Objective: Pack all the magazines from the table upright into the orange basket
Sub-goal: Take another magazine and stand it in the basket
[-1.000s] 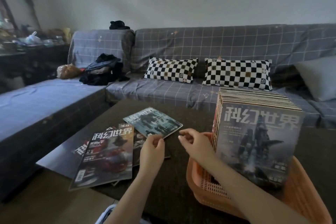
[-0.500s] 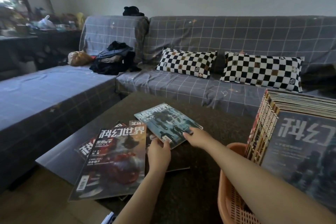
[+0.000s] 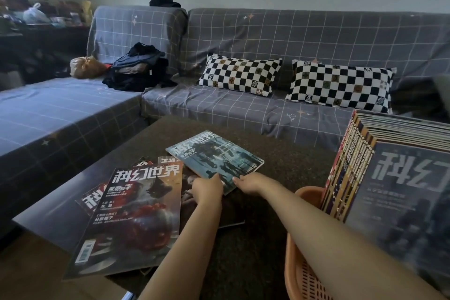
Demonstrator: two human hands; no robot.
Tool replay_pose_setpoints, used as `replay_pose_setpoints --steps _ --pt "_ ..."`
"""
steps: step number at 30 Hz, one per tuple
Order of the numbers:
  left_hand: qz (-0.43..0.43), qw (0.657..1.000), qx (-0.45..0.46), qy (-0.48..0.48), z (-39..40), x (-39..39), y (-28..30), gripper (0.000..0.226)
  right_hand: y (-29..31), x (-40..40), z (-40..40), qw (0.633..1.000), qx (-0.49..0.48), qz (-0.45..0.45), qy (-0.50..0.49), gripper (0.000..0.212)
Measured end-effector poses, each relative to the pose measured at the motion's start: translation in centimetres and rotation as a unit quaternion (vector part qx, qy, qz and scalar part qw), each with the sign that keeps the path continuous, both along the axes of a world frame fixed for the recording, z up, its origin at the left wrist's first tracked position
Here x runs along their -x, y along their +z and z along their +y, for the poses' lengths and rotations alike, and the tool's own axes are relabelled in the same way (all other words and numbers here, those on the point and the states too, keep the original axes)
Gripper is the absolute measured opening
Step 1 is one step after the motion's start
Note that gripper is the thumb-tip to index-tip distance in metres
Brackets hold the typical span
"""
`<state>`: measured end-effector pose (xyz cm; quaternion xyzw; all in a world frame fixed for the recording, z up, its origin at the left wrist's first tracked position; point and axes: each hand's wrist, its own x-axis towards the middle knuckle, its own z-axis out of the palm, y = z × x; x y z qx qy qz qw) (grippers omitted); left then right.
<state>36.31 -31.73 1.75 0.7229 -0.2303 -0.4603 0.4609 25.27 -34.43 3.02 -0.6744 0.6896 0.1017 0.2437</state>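
A blue-grey magazine [image 3: 214,156] lies tilted on the dark table [image 3: 280,161], its near edge raised. My left hand [image 3: 208,189] pinches its near corner, and my right hand [image 3: 248,181] grips the same near edge just to the right. To the left, a red-covered magazine [image 3: 136,217] lies on top of other magazines [image 3: 92,198] fanned out under it. The orange basket [image 3: 299,273] stands at the lower right, with several magazines [image 3: 394,190] upright in it.
A grey checked sofa [image 3: 243,109] runs behind and to the left of the table, with two checkered pillows [image 3: 239,74] and a pile of dark clothes [image 3: 138,68]. Wooden floor shows at the lower left, past the table's near-left corner.
Both hands have reached forward from the table's middle to the blue-grey magazine and taken hold of its near edge. The camera has swung left, pushing the basket to the frame's right edge.
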Motion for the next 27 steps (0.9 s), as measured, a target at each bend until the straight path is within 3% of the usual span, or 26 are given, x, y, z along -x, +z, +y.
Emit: replay_pose_setpoints --steps 6,11,13,17,22,27 --pt "0.109 0.994 0.024 0.001 0.0 -0.4 0.4 0.037 -0.6 -0.2 0.0 1.0 0.01 -0.006 -0.028 0.061" --pt "0.163 0.986 -0.007 0.021 -0.7 -0.5 0.9 0.042 -0.7 -0.3 -0.3 0.999 -0.005 0.017 -0.031 0.06" --pt "0.152 0.987 -0.042 0.009 -0.7 -0.1 0.9 0.036 -0.8 -0.2 -0.4 0.999 -0.006 0.01 -0.043 0.061" --pt "0.014 0.999 -0.019 -0.042 -0.8 0.9 0.1 0.027 -0.8 0.1 -0.5 0.998 0.002 -0.01 -0.07 0.064" --pt "0.088 0.994 0.039 -0.045 -0.4 0.4 -0.9 0.009 -1.2 0.4 -0.5 0.989 0.061 -0.032 -0.134 0.069" --pt "0.129 0.983 0.125 -0.046 2.9 -0.9 -0.3 0.017 -0.3 0.9 0.4 0.985 0.129 -0.04 -0.109 0.059"
